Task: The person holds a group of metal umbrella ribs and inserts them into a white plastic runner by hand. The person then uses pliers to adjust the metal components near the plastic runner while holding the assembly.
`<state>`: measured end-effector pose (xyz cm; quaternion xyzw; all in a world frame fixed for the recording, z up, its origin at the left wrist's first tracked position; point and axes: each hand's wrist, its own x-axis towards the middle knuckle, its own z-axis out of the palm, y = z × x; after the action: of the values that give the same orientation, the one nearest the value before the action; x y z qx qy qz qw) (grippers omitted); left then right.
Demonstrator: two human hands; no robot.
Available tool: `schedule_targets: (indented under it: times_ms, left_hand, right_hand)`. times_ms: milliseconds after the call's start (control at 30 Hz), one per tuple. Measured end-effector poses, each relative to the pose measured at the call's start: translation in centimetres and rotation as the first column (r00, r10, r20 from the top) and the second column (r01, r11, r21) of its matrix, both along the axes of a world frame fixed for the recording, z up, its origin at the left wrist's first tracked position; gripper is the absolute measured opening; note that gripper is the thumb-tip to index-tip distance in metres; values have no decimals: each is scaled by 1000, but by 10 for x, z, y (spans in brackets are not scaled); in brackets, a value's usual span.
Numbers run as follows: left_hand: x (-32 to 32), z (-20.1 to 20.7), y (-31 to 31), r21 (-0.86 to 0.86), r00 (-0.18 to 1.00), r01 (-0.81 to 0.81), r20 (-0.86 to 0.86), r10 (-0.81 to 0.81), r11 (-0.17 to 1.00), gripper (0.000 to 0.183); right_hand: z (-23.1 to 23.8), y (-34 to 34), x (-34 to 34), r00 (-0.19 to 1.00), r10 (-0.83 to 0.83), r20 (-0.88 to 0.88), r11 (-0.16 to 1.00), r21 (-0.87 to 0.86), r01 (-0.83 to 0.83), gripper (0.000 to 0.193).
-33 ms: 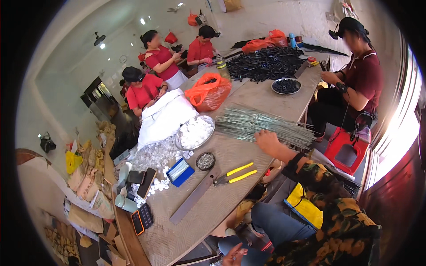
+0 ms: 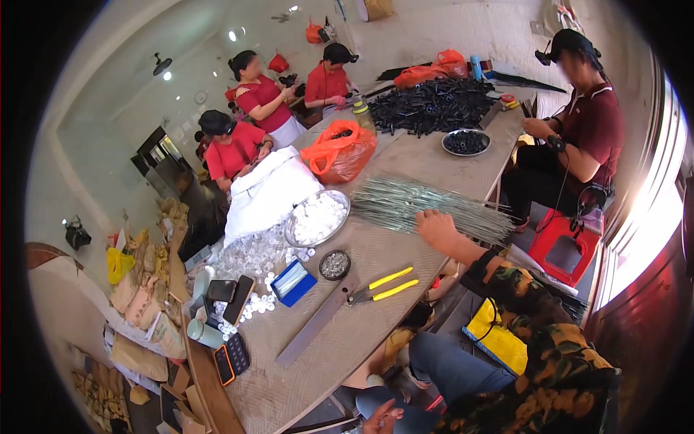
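Note:
My right hand (image 2: 435, 230) reaches over the table to a wide bundle of thin silvery metal wires (image 2: 426, 200). Its fingers curl down onto the near edge of the bundle, and the fingertips are partly hidden among the wires. At the lower edge, away from the table top, my left hand (image 2: 382, 418) hangs near my knees with loosely bent fingers, and no object shows in it. Yellow-handled pliers (image 2: 382, 283) lie on the table below the wires, by the end of a flat metal bar (image 2: 316, 322). A small round dish of metal bits (image 2: 335, 265) stands beside them.
Left are a bowl of white parts (image 2: 318, 217), a blue box (image 2: 295, 283), phones (image 2: 238, 299) and a cup (image 2: 204, 333). A red bag (image 2: 340, 150), black parts (image 2: 434, 105) and a black-filled bowl (image 2: 465, 142) sit farther back. Several co-workers surround the table; one sits at right (image 2: 589, 130).

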<state>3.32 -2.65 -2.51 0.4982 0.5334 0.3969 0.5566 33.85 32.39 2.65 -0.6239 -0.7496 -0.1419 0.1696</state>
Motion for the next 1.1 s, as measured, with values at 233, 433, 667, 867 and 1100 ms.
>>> schedule_targets:
  times_ms: [233, 433, 667, 867, 1100]
  left_hand:
    - [-10, -11, 0, -10, 998, 47, 30, -47, 999, 35]
    - [-19, -17, 2, 23, 998, 52, -23, -51, 998, 34]
    - [-28, -17, -4, -13, 998, 42, 54, -42, 999, 36]
    - [-26, -20, -6, -4, 995, 56, 88, -55, 998, 35]
    - [-21, -25, -2, 53, 989, 112, 93, -117, 992, 34]
  right_hand:
    - [-3, 27, 10, 983, -71, 172, 993, 108, 53, 15]
    - [18, 25, 18, 993, -63, -104, 991, -122, 50, 21]
    - [47, 38, 38, 953, -118, -277, 987, -135, 83, 20]
    - [75, 24, 43, 956, -98, -275, 982, -184, 48, 24]
    - [90, -3, 38, 948, 0, -317, 995, -98, -33, 29]
